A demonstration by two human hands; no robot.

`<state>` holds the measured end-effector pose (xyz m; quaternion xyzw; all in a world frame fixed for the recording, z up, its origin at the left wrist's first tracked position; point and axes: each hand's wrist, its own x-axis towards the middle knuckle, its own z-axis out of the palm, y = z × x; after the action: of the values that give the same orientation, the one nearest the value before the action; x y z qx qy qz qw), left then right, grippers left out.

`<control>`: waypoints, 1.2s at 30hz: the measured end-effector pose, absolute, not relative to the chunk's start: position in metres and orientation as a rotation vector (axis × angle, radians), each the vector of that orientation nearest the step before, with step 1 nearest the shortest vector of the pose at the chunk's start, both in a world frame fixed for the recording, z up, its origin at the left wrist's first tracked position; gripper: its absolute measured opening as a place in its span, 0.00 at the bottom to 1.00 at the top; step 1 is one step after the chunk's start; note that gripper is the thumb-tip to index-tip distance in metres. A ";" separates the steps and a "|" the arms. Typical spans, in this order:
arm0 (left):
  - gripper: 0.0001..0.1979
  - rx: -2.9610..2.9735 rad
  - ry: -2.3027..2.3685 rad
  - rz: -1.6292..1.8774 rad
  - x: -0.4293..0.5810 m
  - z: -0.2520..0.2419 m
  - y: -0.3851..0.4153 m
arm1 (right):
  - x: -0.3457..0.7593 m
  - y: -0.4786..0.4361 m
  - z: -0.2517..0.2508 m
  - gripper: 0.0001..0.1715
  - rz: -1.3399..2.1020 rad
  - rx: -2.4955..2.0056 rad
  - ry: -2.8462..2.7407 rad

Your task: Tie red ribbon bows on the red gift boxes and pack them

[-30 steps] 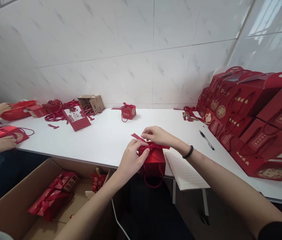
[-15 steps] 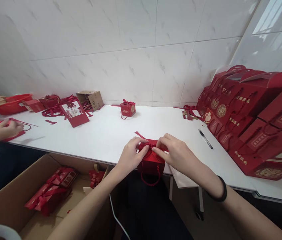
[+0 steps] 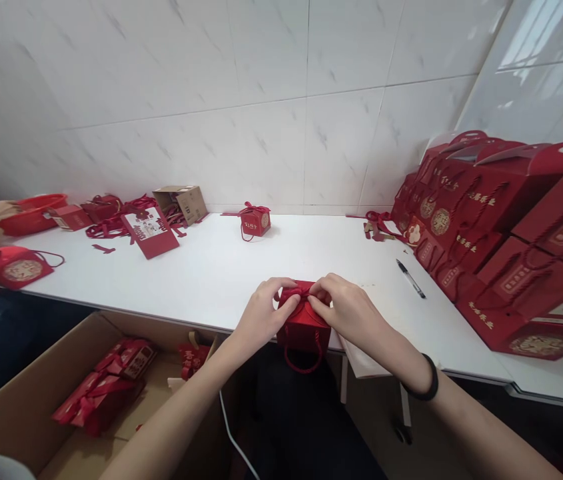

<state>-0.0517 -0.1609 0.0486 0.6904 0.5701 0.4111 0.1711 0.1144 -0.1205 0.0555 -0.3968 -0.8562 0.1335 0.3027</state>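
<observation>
Left hand [image 3: 265,312] at nine o'clock and right hand [image 3: 345,308] at three clamp their grips on narrow red satin ribbon [image 3: 303,291], seemingly balancing tension atop the squarish red cardboard box [image 3: 306,330]

The gift box [image 3: 306,339] before you is red, as is its ribbon [image 3: 302,289]; your wristband [image 3: 432,379] is black, the surface [image 3: 201,280] white, the wall tiles [image 3: 266,73] white with grey veining.

Soft, greyish light, pale glare on upper-right tiles [image 3: 544,41], stretched edges.
</observation>
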 end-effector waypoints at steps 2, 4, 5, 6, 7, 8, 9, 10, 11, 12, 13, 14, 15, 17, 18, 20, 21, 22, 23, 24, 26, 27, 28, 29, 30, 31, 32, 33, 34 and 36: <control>0.09 1.953 1.581 1.169 -0.050 0.049 -0.160 | 0.116 -0.120 0.055 0.05 0.352 -1.035 -2.258; 0.09 1.933 1.545 1.183 -0.050 0.049 -0.158 | 0.117 -0.120 0.054 0.06 0.320 -1.006 -2.257; 0.09 1.922 1.533 1.195 -0.050 0.048 -0.158 | 0.118 -0.120 0.054 0.06 0.302 -0.988 -2.256; 0.10 1.914 1.524 1.210 -0.050 0.047 -0.157 | 0.119 -0.119 0.053 0.06 0.290 -0.967 -2.252; 0.10 1.908 1.519 1.223 -0.050 0.046 -0.157 | 0.120 -0.119 0.052 0.06 0.282 -0.940 -2.245; 0.10 1.903 1.519 1.233 -0.050 0.044 -0.157 | 0.121 -0.119 0.050 0.06 0.279 -0.909 -2.234; 0.10 1.895 1.521 1.240 -0.050 0.043 -0.157 | 0.123 -0.119 0.048 0.06 0.283 -0.876 -2.217; 0.10 1.885 1.524 1.245 -0.049 0.042 -0.157 | 0.124 -0.119 0.047 0.06 0.295 -0.846 -2.193; 0.10 1.872 1.526 1.248 -0.048 0.041 -0.158 | 0.126 -0.120 0.045 0.06 0.311 -0.821 -2.167; 0.10 1.857 1.527 1.251 -0.047 0.040 -0.158 | 0.127 -0.121 0.043 0.06 0.326 -0.802 -2.137; 0.10 1.840 1.529 1.257 -0.045 0.040 -0.159 | 0.129 -0.124 0.042 0.06 0.338 -0.789 -2.105; 0.10 1.823 1.529 1.265 -0.043 0.040 -0.160 | 0.130 -0.126 0.041 0.06 0.346 -0.785 -2.072; 0.10 1.804 1.531 1.274 -0.041 0.039 -0.161 | 0.131 -0.129 0.040 0.06 0.353 -0.787 -2.044; 0.10 1.760 1.538 1.289 -0.038 0.039 -0.163 | 0.132 -0.136 0.040 0.06 0.386 -0.819 -1.995; 0.10 1.739 1.542 1.296 -0.037 0.039 -0.164 | 0.131 -0.139 0.040 0.05 0.424 -0.846 -1.968; 0.10 1.706 1.552 1.309 -0.035 0.037 -0.165 | 0.129 -0.143 0.041 0.05 0.512 -0.917 -1.904; 0.10 1.694 1.560 1.316 -0.034 0.036 -0.166 | 0.127 -0.144 0.041 0.06 0.542 -0.960 -1.873; 0.10 1.686 1.568 1.324 -0.034 0.035 -0.166 | 0.124 -0.144 0.041 0.07 0.554 -1.006 -1.848; 0.10 1.684 1.576 1.331 -0.033 0.035 -0.167 | 0.121 -0.144 0.040 0.08 0.550 -1.056 -1.833; 0.10 1.685 1.582 1.331 -0.032 0.034 -0.167 | 0.119 -0.143 0.040 0.08 0.535 -1.107 -1.826; 0.11 1.689 1.589 1.319 -0.032 0.033 -0.168 | 0.114 -0.141 0.040 0.07 0.516 -1.182 -1.830; 0.12 1.687 1.590 1.312 -0.032 0.032 -0.168 | 0.113 -0.140 0.040 0.06 0.526 -1.198 -1.834; 0.12 1.682 1.590 1.305 -0.032 0.032 -0.168 | 0.112 -0.139 0.040 0.05 0.546 -1.204 -1.834; 0.13 1.673 1.588 1.301 -0.032 0.032 -0.168 | 0.112 -0.139 0.041 0.05 0.573 -1.206 -1.834; 0.13 1.663 1.583 1.298 -0.033 0.031 -0.168 | 0.113 -0.138 0.041 0.05 0.598 -1.205 -1.832; 0.14 1.657 1.575 1.298 -0.034 0.031 -0.167 | 0.113 -0.139 0.042 0.04 0.614 -1.208 -1.830; 0.13 1.652 1.565 1.298 -0.034 0.031 -0.167 | 0.114 -0.139 0.043 0.03 0.618 -1.211 -1.833; 0.13 1.650 1.552 1.295 -0.035 0.030 -0.167 | 0.114 -0.140 0.044 0.03 0.607 -1.214 -1.844; 0.13 1.651 1.540 1.292 -0.036 0.030 -0.167 | 0.114 -0.141 0.044 0.04 0.587 -1.215 -1.862; 0.12 1.657 1.521 1.285 -0.037 0.030 -0.167 | 0.113 -0.142 0.045 0.04 0.546 -1.211 -1.900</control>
<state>-0.0371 -0.1667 0.0305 0.6155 0.5649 0.4775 0.2721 0.1128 -0.1420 0.0451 -0.4787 -0.7512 0.2157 0.4000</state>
